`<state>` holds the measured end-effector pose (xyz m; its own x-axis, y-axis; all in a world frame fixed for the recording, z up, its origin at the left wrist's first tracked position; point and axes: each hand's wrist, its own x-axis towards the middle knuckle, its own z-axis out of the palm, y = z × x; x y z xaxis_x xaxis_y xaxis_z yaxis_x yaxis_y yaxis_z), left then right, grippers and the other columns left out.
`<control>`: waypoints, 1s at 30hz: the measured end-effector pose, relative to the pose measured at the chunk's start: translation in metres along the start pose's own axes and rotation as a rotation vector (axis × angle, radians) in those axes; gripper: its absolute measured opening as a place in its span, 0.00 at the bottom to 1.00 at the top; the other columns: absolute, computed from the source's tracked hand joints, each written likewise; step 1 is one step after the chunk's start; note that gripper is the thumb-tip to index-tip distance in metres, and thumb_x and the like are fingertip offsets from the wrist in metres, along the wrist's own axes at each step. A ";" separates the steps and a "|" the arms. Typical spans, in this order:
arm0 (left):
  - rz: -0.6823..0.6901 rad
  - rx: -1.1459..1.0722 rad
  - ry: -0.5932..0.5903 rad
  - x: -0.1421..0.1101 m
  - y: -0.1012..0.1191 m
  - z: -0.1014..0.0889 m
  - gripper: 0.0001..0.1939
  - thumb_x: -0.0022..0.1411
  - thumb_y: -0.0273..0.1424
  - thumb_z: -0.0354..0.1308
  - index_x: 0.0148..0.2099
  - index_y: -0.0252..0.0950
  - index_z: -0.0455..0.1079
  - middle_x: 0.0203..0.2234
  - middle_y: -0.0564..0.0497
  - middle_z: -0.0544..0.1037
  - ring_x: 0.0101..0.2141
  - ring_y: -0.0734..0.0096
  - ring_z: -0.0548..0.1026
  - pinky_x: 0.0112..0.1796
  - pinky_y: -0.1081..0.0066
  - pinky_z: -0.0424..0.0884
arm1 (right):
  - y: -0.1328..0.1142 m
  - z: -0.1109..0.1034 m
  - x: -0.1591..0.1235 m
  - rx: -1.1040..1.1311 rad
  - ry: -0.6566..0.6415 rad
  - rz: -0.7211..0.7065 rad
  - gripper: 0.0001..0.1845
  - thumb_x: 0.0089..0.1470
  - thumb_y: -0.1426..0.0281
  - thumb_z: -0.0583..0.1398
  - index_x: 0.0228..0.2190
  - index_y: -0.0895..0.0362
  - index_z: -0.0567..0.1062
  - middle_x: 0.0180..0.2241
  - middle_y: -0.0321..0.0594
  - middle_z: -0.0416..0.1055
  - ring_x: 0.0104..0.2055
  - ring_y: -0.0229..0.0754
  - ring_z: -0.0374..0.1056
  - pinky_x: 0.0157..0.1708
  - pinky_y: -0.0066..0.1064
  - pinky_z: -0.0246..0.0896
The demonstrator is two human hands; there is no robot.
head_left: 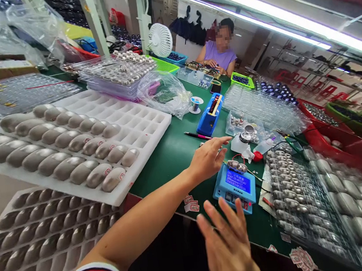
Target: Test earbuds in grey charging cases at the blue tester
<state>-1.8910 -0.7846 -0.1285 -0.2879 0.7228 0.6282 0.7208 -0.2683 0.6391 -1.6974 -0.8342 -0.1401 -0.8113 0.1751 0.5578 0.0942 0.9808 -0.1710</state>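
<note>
My left hand (208, 158) reaches out over the green table (170, 154), fingers stretched toward the right and nothing in them. It hovers just left of a small blue tester (238, 184) with a lit blue screen and a few shiny metal pieces (237, 166) on top. My right hand (228, 245) is raised low in view, fingers spread, blurred and holding nothing, just below the tester. Small red-and-white stickers (191, 204) lie on the table under my left forearm.
Two white foam trays (141, 126) (1, 212) of silvery oval shells fill the left. Clear blister trays (304, 196) of metal parts lie right, red bins (330, 137) behind. A blue tape dispenser (209, 115) and a pen (197, 136) sit mid-table. A co-worker (220, 53) sits at the far end.
</note>
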 end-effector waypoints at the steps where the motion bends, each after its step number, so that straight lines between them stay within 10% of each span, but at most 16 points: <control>1: 0.012 0.000 -0.014 -0.001 0.000 0.000 0.18 0.67 0.25 0.51 0.58 0.40 0.62 0.47 0.48 0.77 0.44 0.66 0.76 0.48 0.66 0.71 | 0.008 -0.003 0.002 -0.037 0.086 0.025 0.21 0.64 0.74 0.55 0.57 0.51 0.65 0.50 0.44 0.70 0.56 0.52 0.63 0.60 0.57 0.50; 4: 0.045 0.020 -0.071 -0.003 0.002 0.002 0.17 0.68 0.27 0.52 0.58 0.40 0.62 0.47 0.49 0.77 0.45 0.65 0.76 0.48 0.65 0.71 | 0.042 -0.017 0.016 -0.185 0.275 0.156 0.25 0.61 0.79 0.55 0.58 0.51 0.65 0.47 0.43 0.73 0.53 0.52 0.66 0.61 0.56 0.49; 10: 0.097 0.105 -0.176 -0.007 0.005 0.005 0.11 0.68 0.29 0.52 0.52 0.39 0.69 0.42 0.49 0.79 0.43 0.63 0.76 0.45 0.65 0.72 | 0.095 -0.033 0.041 -0.325 0.143 0.469 0.15 0.64 0.71 0.54 0.49 0.58 0.75 0.45 0.48 0.73 0.48 0.54 0.66 0.51 0.49 0.61; 30: 0.122 0.091 -0.186 -0.004 0.012 0.000 0.10 0.68 0.26 0.52 0.48 0.37 0.72 0.44 0.47 0.78 0.44 0.63 0.76 0.45 0.64 0.72 | 0.108 -0.023 0.042 0.012 0.354 0.628 0.16 0.66 0.69 0.50 0.46 0.57 0.75 0.42 0.43 0.76 0.44 0.48 0.70 0.44 0.39 0.64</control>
<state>-1.8810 -0.7910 -0.1230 -0.0803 0.7960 0.6000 0.7995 -0.3081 0.5157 -1.7082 -0.7194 -0.1168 -0.3705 0.7250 0.5806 0.4738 0.6852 -0.5532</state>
